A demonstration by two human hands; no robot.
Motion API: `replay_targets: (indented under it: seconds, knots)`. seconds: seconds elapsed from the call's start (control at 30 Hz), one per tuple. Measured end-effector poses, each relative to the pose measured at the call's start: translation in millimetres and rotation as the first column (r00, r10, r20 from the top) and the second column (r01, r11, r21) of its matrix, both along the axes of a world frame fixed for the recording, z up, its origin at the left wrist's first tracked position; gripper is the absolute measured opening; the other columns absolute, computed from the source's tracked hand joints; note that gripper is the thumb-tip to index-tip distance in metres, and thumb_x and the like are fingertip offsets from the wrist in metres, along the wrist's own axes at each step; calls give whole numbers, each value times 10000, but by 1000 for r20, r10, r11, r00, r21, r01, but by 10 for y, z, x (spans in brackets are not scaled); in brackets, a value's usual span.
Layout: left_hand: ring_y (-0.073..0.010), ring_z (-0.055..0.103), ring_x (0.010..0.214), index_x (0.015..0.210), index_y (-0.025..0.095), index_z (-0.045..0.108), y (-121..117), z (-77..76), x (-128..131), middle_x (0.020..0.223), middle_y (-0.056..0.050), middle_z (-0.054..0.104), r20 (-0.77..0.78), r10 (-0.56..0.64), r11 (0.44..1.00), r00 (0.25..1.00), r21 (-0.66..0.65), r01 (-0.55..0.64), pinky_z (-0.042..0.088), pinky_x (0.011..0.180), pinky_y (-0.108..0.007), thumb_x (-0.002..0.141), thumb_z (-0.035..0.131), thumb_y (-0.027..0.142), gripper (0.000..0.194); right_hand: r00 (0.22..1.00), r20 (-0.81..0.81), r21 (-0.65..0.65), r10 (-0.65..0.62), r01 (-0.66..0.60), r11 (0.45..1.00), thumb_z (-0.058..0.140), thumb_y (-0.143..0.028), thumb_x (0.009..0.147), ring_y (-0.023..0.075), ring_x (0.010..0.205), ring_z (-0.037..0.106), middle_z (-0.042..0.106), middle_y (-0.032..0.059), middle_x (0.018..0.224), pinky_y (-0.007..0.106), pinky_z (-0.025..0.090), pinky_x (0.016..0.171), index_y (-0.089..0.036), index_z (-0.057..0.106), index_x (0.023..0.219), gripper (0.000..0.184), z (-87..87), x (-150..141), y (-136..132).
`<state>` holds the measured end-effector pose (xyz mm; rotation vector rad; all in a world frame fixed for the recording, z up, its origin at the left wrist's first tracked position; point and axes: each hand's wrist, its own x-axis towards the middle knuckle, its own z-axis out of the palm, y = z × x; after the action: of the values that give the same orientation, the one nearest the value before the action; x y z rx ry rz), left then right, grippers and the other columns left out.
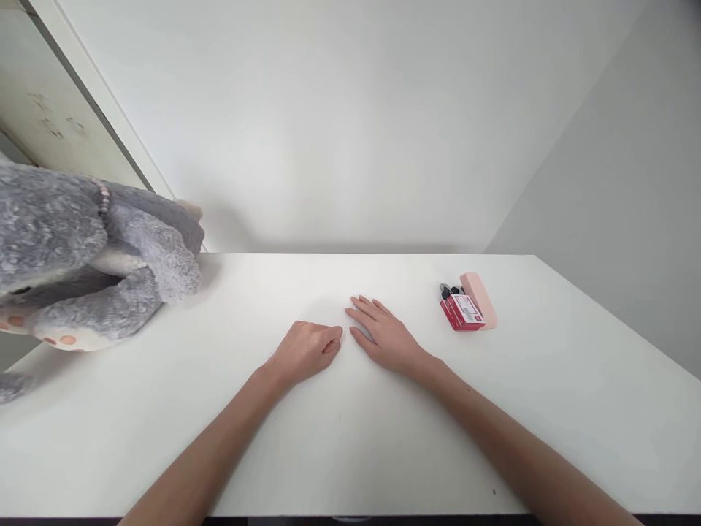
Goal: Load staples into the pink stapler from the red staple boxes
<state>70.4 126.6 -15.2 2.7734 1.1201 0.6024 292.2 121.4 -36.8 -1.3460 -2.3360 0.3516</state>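
Note:
Both of my hands rest near the middle of a white table [339,453]. My left hand [307,349] is closed in a fist on the tabletop, thumb side towards the right; nothing shows in it. Just to its right, a small gap away, my right hand [388,337] lies palm down with its fingers spread. No object shows in or under the right hand. Nearest to it, further right, is a red and white box [463,313].
A pale pink case [480,299] lies against the red and white box, with small dark items [447,291] behind. A large grey plush toy [131,248] takes up the table's left end. The white wall [350,131] rises behind the table's far edge.

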Motion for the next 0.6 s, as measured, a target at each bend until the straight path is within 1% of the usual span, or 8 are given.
replay_targets:
  seconds: [0.17, 0.43, 0.6]
  knots:
    - [-130, 125, 497, 679, 210, 177, -20, 7, 14, 554, 43, 181, 5, -13, 1000, 1000, -1, 13, 102, 528, -336, 798, 418, 60, 309, 1000, -14, 6, 0, 0, 1000, 324, -439, 1087, 232, 1573, 276, 346, 70, 1678, 486, 230, 1304, -215, 491, 1536, 529, -12, 10, -13]
    - [-134, 168, 482, 671, 210, 200, -32, 13, 20, 528, 37, 242, -49, -17, 1000, 999, -12, 16, 112, 545, -334, 794, 412, 63, 286, 1000, -3, -6, 4, -4, 1000, 313, -438, 1090, 226, 1575, 268, 337, 78, 1681, 479, 219, 1308, -192, 483, 1541, 541, 5, 6, -20]
    - [-135, 196, 465, 661, 211, 214, -34, 24, 23, 516, 32, 272, -60, -14, 1000, 998, -8, 14, 113, 548, -337, 808, 404, 65, 281, 1000, -11, -3, 7, -7, 1000, 312, -445, 1090, 225, 1575, 270, 334, 67, 1684, 483, 224, 1306, -215, 483, 1541, 534, 11, 5, -19]
